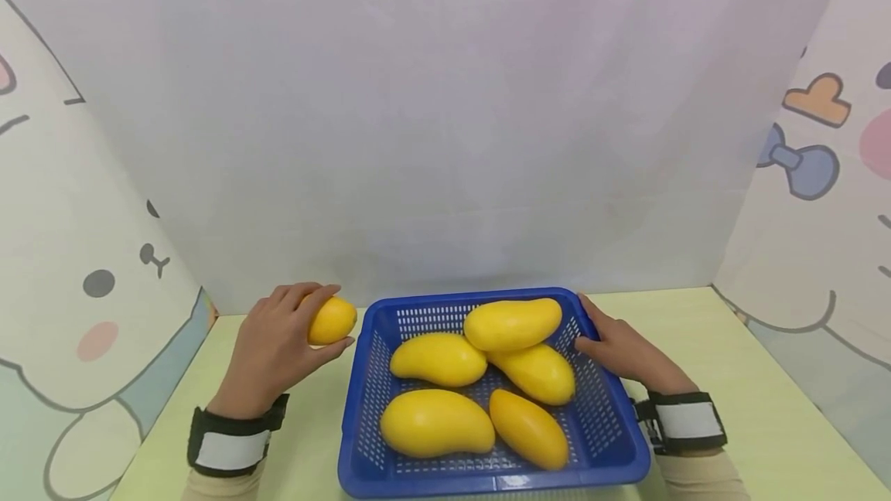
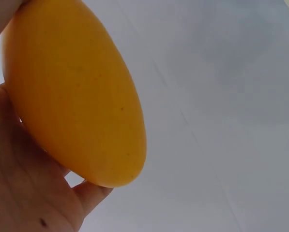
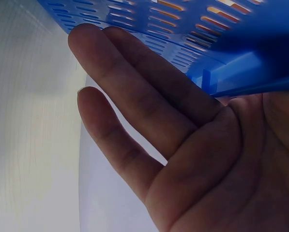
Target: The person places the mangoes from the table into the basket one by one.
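Observation:
My left hand (image 1: 278, 335) holds a yellow mango (image 1: 332, 321) up to the left of a blue plastic basket (image 1: 353, 408), thumb below it and fingers over its top. Seen from the left wrist, the mango (image 2: 79, 96) is smooth orange-yellow with a few dark specks. On the basket's right side, my right hand (image 1: 623, 346) grips the rim, its thumb over the edge and its fingers along the outside. In the right wrist view those fingers (image 3: 134, 96) lie fairly straight beside the slotted wall (image 3: 159, 24). Several mangoes (image 1: 437, 424) lie inside the basket.
The basket stands on a pale yellow-green table (image 1: 738, 377). Behind it hangs a plain whitish curtain or sheet (image 1: 445, 138). Panels with cartoon animal prints flank the table on the left (image 1: 90, 199) and right (image 1: 807, 230).

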A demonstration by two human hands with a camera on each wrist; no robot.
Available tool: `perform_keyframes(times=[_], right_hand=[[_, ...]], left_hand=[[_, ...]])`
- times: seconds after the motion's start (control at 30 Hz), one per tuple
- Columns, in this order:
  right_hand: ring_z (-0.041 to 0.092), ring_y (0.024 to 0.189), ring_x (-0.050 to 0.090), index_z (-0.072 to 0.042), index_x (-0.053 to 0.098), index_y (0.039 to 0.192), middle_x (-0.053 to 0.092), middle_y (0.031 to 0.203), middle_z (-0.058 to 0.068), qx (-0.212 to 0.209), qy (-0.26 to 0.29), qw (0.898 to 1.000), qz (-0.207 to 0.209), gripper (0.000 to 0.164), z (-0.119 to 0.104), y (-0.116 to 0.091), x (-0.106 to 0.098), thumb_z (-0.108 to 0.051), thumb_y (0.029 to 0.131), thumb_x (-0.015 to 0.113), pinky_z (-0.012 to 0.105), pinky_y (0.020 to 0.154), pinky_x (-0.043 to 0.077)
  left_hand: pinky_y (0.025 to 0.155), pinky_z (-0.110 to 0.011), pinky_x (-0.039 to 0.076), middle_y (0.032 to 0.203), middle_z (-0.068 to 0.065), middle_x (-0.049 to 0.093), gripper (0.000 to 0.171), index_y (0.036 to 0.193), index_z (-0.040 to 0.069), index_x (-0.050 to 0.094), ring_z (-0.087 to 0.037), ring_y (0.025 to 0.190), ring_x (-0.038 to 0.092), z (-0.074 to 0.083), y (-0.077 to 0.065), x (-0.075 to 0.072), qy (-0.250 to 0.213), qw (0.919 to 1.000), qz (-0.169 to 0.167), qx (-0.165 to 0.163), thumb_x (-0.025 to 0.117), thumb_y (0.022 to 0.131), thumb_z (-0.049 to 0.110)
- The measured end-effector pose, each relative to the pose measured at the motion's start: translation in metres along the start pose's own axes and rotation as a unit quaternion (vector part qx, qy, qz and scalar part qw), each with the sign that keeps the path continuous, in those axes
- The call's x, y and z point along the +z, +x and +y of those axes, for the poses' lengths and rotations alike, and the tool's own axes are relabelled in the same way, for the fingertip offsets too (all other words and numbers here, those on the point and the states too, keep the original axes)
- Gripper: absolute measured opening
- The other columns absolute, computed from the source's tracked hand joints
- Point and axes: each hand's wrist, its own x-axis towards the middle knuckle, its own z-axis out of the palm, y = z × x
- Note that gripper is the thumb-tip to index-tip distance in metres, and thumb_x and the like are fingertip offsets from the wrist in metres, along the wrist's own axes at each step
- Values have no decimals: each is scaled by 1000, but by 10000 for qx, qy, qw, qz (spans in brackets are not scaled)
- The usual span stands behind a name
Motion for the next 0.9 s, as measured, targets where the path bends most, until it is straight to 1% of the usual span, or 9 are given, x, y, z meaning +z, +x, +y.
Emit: perform_keyframes(times=[0.1, 0.27, 0.43, 0.6, 0.77, 0.83, 0.9], right_hand=[[18, 61, 53, -3, 1, 148, 54, 108, 20, 11, 31, 10000, -6, 78, -1, 0, 0, -24, 92, 51, 33, 56, 48], [18, 62, 53, -3, 2, 148, 53, 114, 23, -14, 43, 10000, 20, 78, 0, 0, 0, -24, 91, 51, 32, 56, 48], [18, 64, 53, -3, 2, 148, 52, 116, 25, -25, 70, 10000, -7, 78, 1, 0, 1, -24, 91, 51, 32, 57, 49], [18, 64, 53, -3, 3, 148, 51, 118, 26, -43, 9, 10000, 31, 78, 1, 0, 1, -24, 91, 51, 32, 57, 49], [18, 67, 53, -2, 3, 148, 49, 122, 28, -69, -32, 10000, 33, 77, 1, 0, 1, -24, 92, 51, 31, 59, 48], [18, 66, 53, -2, 3, 148, 49, 121, 28, -59, -21, 10000, 24, 77, 1, 0, 1, -24, 92, 51, 31, 59, 48], [18, 65, 53, -3, 3, 148, 49, 121, 27, -41, -23, 10000, 16, 77, 0, 0, 0, -24, 91, 51, 32, 58, 48]], left_hand=[[73, -42, 49, 111, -7, 58, 73, 124, 19, 56, -25, 99, 51, 2, 0, 0, -18, 10000, 7, 14, 73, 65, 59], [72, -42, 49, 110, -6, 58, 73, 123, 19, 56, -25, 99, 51, 5, 0, 0, -73, 9999, 54, 61, 73, 65, 59], [71, -40, 49, 111, -5, 57, 72, 125, 20, 55, -24, 100, 50, 9, 1, 2, -153, 9996, 36, 219, 73, 65, 58], [71, -40, 49, 111, -5, 57, 73, 126, 20, 55, -23, 101, 50, 16, 3, 2, -213, 9990, 104, 383, 72, 66, 58], [73, -39, 49, 111, -3, 57, 71, 127, 20, 54, -22, 101, 49, 22, 5, 2, -231, 9985, 32, 485, 64, 72, 64], [74, -39, 48, 112, -3, 57, 71, 127, 21, 54, -21, 101, 49, 23, 5, 3, -217, 9986, -31, 484, 59, 74, 67], [75, -39, 48, 112, -3, 57, 70, 127, 21, 54, -21, 101, 49, 24, 5, 3, -208, 9986, -64, 480, 57, 75, 68]])
